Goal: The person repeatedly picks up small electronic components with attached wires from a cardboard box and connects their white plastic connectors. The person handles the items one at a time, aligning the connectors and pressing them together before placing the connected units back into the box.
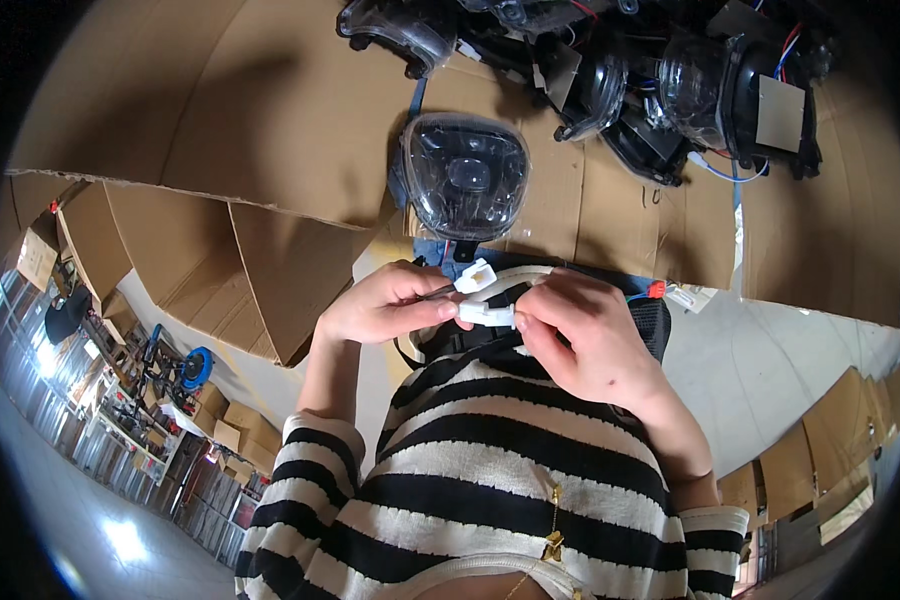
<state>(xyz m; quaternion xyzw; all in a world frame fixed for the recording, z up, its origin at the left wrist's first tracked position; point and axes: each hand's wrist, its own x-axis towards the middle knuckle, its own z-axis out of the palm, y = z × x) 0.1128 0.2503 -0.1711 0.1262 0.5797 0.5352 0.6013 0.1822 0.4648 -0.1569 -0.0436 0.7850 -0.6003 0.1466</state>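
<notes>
A white connector [486, 314] lies between both hands, equally near each, its long axis running left to right. The left hand [390, 303] pinches its left end, the right hand [588, 338] its right; a second white plug [475, 276] sits just beyond, before a clear-lensed lamp [467, 175].

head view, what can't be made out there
- Head view: both ends of the lower white connector, covered by the left hand and right hand.
- Head view: where the wires from the red connector run, hidden behind the right hand.
- Head view: the upper-left headlight, cut off by the upper edge.
- Head view: what stands on the left shelving, too small and blurred.
</notes>
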